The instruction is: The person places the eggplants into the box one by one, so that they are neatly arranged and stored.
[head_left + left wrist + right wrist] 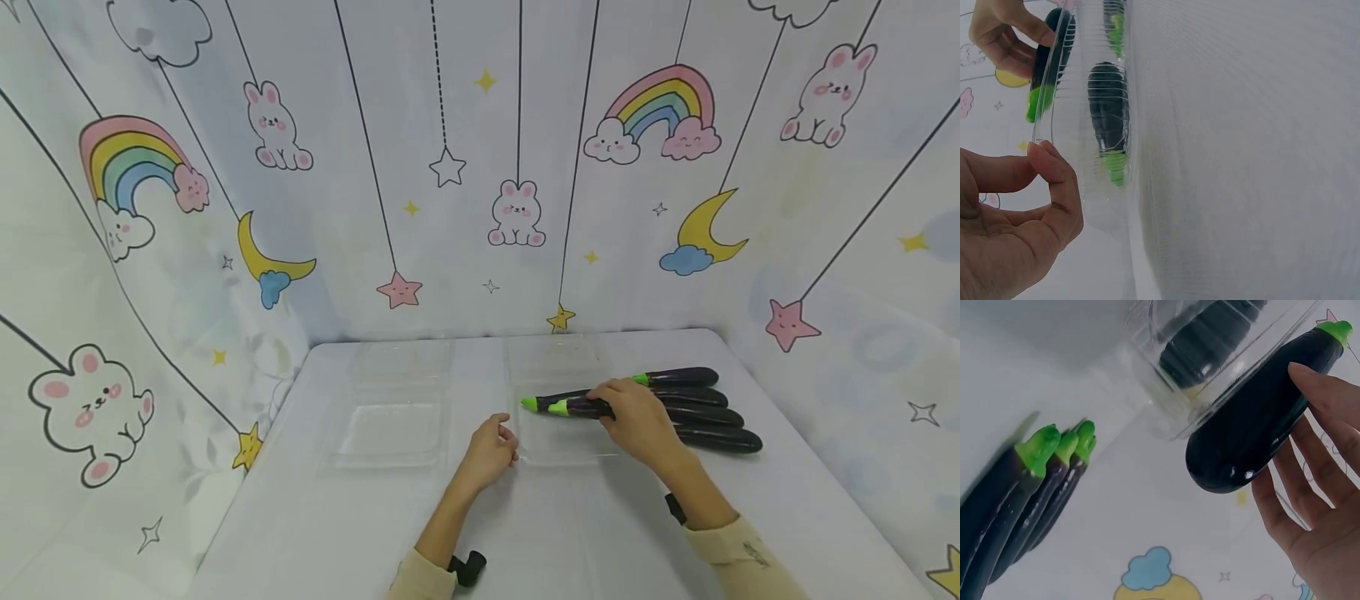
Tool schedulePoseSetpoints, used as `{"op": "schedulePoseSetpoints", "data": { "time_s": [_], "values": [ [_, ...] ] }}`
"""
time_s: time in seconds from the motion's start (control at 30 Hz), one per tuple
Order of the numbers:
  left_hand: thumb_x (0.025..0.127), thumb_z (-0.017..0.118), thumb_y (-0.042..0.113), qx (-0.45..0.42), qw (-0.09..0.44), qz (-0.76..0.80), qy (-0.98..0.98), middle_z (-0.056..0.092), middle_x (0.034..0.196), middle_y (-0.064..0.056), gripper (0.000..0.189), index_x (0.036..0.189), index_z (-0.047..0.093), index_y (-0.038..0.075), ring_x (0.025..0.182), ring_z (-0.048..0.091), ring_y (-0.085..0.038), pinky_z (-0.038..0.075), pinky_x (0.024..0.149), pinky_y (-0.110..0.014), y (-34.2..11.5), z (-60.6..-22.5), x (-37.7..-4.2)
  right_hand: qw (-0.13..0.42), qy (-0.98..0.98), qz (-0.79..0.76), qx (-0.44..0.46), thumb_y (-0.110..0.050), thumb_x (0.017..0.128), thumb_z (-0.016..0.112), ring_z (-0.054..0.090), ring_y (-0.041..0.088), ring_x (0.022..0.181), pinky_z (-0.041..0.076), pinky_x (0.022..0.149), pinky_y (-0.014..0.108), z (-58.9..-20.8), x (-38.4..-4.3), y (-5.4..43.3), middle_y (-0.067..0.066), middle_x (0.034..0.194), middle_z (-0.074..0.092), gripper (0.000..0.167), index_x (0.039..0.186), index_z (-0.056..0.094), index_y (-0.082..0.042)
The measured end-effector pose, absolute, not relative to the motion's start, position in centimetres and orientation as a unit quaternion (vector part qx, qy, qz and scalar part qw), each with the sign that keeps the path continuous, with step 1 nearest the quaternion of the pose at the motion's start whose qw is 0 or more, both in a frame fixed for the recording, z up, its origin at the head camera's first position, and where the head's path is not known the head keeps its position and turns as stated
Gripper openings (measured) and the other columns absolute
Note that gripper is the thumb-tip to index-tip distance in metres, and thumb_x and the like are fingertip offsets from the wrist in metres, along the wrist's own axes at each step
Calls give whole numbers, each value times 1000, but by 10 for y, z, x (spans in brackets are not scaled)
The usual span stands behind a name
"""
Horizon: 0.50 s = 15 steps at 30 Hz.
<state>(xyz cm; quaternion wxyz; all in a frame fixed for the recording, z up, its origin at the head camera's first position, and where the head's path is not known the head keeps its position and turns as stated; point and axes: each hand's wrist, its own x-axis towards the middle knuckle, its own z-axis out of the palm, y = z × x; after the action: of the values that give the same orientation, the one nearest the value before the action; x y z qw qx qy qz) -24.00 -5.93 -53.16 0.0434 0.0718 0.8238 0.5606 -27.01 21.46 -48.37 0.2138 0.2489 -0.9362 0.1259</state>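
Observation:
My right hand (637, 421) grips a glossy dark purple eggplant (1260, 406) with a bright green stem end. That eggplant hangs at the upper rim of the right-hand clear plastic box (566, 446), its stem pointing left. Through the box's ribbed wall another eggplant (1109, 106) shows, lying inside with its green end to the left. My left hand (489, 454) is at the left side of this box; in the left wrist view its thumb and index fingertip pinch the rim. Several more eggplants (716, 437) lie side by side right of the box.
A second clear plastic box (393, 462) stands to the left on the white table (300, 533). Behind and at both sides hangs a pale cloth (465, 108) printed with rabbits, stars and rainbows.

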Motion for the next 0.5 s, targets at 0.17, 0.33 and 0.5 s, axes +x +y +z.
{"op": "schedulePoseSetpoints", "data": {
  "time_s": [0.17,0.33,0.5],
  "values": [
    [99,60,-4,68,44,560,824,63,94,-7,52,147,44,-15,68,65,-14,51,58,-25,-59,-532,-240,220,-932,123,261,4,70,91,70,32,103,58,88,50,-489,-274,207,7,111,76,43,109,79,-11],
    [99,60,-3,66,43,558,826,63,94,-6,51,147,44,-14,67,64,-12,51,59,-25,-59,-531,-240,212,-933,123,264,3,71,90,70,33,103,58,85,50,-494,-278,203,9,112,76,43,110,79,-10],
    [98,60,-3,68,43,559,825,63,95,-7,52,147,44,-13,68,64,-12,51,59,-25,-60,-531,-240,194,-939,119,257,1,72,91,70,33,102,58,85,50,-496,-279,199,9,112,76,42,110,79,-10]
  ]
}}
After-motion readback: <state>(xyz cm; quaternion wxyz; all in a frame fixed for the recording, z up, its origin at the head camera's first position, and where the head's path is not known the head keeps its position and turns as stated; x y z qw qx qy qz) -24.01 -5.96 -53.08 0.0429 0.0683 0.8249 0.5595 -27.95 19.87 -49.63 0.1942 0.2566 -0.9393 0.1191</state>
